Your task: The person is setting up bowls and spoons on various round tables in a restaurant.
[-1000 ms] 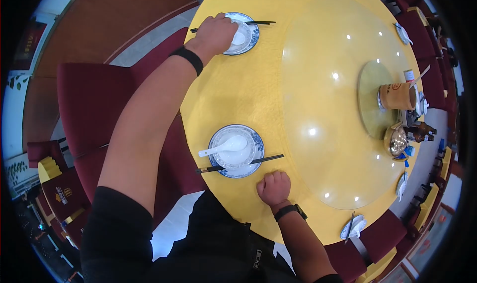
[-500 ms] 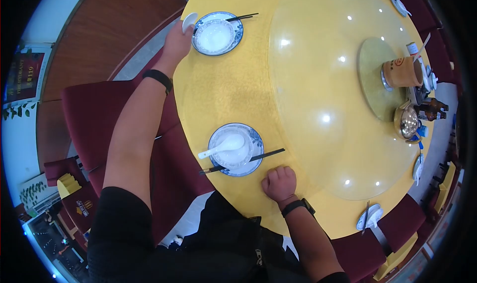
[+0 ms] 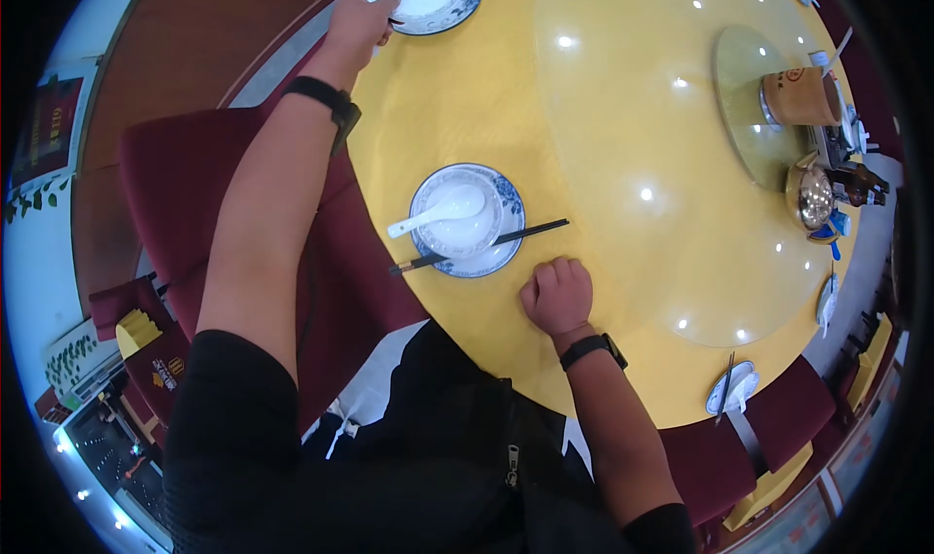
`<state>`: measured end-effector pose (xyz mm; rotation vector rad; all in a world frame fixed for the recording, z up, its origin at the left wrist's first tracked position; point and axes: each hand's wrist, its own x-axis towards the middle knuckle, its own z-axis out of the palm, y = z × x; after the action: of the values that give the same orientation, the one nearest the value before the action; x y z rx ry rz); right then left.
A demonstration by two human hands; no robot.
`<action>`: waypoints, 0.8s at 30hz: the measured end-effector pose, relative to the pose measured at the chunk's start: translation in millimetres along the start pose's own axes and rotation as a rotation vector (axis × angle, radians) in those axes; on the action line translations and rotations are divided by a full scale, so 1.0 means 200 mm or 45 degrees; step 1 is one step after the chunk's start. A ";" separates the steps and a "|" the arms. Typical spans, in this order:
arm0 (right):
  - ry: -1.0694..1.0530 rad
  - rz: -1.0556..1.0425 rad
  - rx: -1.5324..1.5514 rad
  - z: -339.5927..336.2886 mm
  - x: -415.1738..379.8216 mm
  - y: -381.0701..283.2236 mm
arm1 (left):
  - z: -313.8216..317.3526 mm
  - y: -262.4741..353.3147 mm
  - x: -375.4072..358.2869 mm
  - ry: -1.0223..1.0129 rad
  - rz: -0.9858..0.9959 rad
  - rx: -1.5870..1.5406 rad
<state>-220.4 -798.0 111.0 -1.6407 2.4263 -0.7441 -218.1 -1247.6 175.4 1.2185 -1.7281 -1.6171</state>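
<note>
Restaurant dining room, this: big round yellow table [image 3: 467,359], glass turntable [image 3: 642,145] on top, bowls on plates with chopsticks [image 3: 482,247] at several seats, maroon chairs [image 3: 204,175] lining edge.

Counter [image 3: 443,116]: yellow. Plates [image 3: 510,199]: white, with blue floral rim pattern. Spoons [image 3: 457,205]: white. Chopsticks [image 3: 535,230]: predominantly black. Chairs [image 3: 185,175]: maroon. Sleeves [image 3: 233,398]: black.

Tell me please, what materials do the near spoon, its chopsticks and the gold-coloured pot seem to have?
Near spoon: probably glazed porcelain, from its glossy white; plastic possible.
Chopsticks: smooth, black; lacquered wood or plastic, unclear.
Gold-coloured pot: apparently polished metal, from mirror-like reflections.
</note>
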 end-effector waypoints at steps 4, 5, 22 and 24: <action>0.073 -0.047 0.014 -0.01 -0.02 0.01 | -0.17 0.15 -0.43 -0.061 0.070 0.063; 0.107 -0.038 0.034 0.01 0.00 0.00 | -0.20 0.16 -0.52 -0.053 0.024 0.073; 0.139 -0.296 0.267 -0.04 0.57 -0.44 | -0.47 -0.08 -1.87 0.377 -0.426 -0.171; -0.224 -0.395 -0.106 0.06 0.65 -0.45 | -0.46 -0.06 -1.91 0.395 -0.432 -0.226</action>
<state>-192.8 -944.4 163.6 -2.0490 2.1367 -0.5133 48.3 -974.2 266.5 1.6381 -1.2107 -1.6173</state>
